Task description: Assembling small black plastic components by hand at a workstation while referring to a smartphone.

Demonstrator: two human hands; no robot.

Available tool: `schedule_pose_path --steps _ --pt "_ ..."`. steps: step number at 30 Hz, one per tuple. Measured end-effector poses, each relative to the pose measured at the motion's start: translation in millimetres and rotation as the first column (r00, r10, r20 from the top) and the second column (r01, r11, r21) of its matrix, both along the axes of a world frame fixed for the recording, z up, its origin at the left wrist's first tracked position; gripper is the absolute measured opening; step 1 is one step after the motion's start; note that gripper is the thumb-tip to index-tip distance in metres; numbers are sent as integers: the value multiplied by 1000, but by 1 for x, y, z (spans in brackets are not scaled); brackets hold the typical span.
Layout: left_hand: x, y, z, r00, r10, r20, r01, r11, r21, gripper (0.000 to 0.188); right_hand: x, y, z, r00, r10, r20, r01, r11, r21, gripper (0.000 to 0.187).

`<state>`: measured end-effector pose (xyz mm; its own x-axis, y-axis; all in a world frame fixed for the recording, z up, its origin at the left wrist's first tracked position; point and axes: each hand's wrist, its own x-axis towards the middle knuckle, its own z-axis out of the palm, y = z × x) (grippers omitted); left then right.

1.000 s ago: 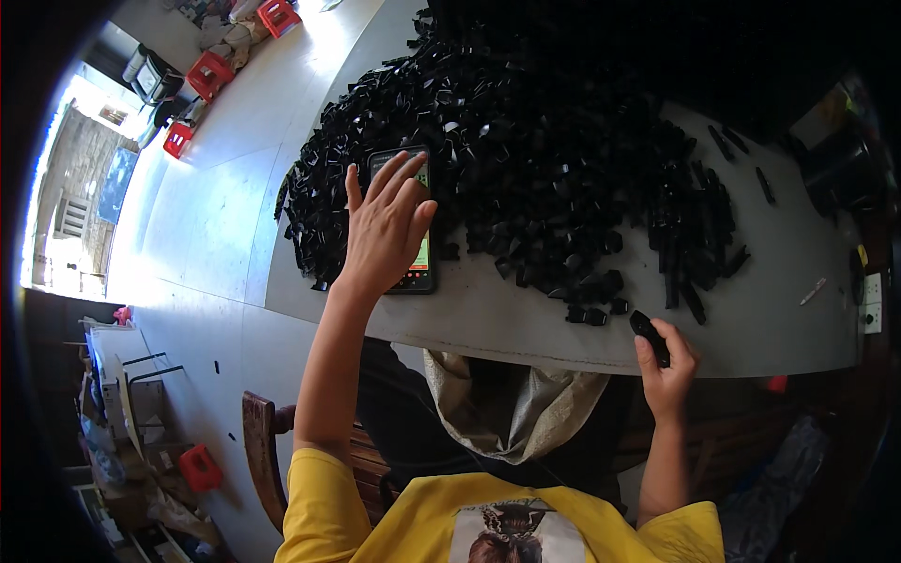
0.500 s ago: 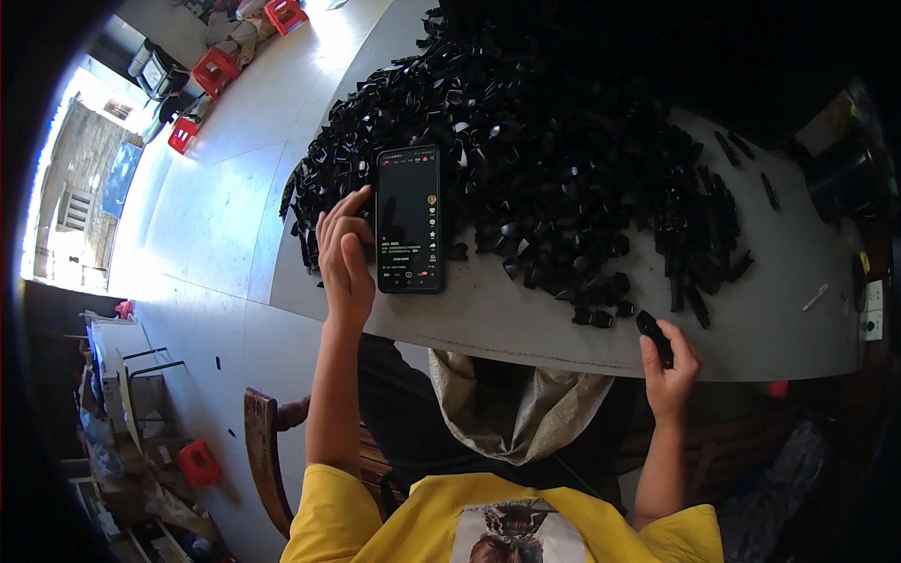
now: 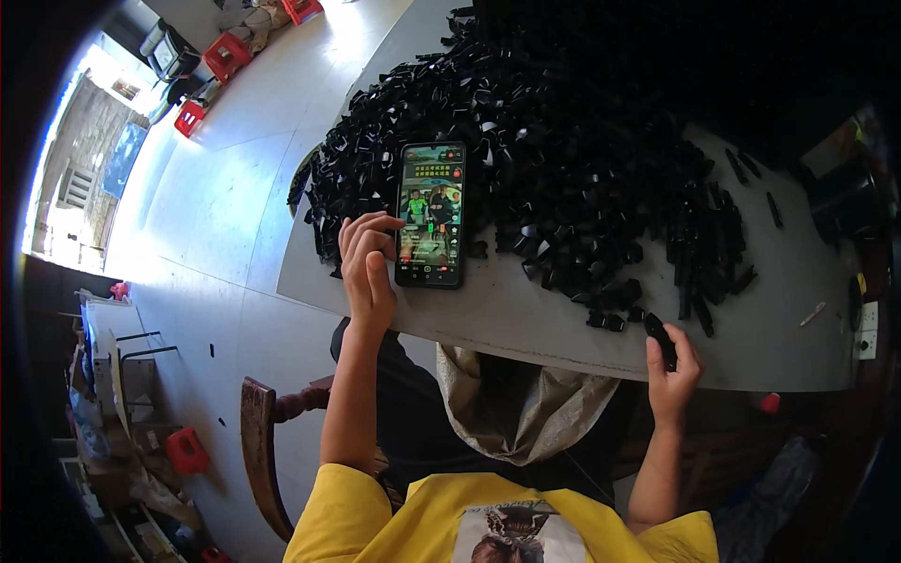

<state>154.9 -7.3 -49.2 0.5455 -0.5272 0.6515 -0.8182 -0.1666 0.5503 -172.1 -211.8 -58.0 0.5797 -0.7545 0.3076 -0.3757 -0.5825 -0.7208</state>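
A black smartphone (image 3: pixel 430 216) stands on the grey table, its screen lit with a colourful picture. My left hand (image 3: pixel 368 263) is at the phone's left edge, fingers extended and one fingertip over the screen; it holds nothing. By the table's front edge, my right hand (image 3: pixel 674 371) is closed around a small, dark, elongated black piece (image 3: pixel 661 341). Behind the phone spreads a large pile of small glossy black plastic pieces (image 3: pixel 554 178). Several long black pieces (image 3: pixel 704 249) lie in a cluster at the pile's right side.
The grey table (image 3: pixel 784 319) curves along its front edge. Below it, a pale woven sack (image 3: pixel 526 422) hangs open at my lap. A thin white stick (image 3: pixel 813 313) lies on the right side. A wooden chair (image 3: pixel 258 441) and red stools (image 3: pixel 226 56) stand on the left.
The phone's screen has gone from mostly dark to a bright picture. My left fingers have come over the screen's edge. The whole view has shifted slightly; my right hand still holds the black piece.
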Motion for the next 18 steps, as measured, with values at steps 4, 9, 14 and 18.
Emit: schedule_pose_path --steps 4,9,14,18 --pt "-1 0 1 1000 7 -19 -6 998 56 50 1 1 0 1000 -21 -5 21 999 48 25" --pt "1 -5 -1 999 46 -28 -43 994 99 48 2 0 -3 1000 -17 8 17 1000 7 24" --pt "1 -2 -2 998 57 -25 -54 994 93 46 5 1 -3 1000 -6 25 7 999 -39 23" --pt "0 -2 -3 998 40 -39 -37 996 82 45 5 1 -2 1000 -10 6 10 998 -59 23"
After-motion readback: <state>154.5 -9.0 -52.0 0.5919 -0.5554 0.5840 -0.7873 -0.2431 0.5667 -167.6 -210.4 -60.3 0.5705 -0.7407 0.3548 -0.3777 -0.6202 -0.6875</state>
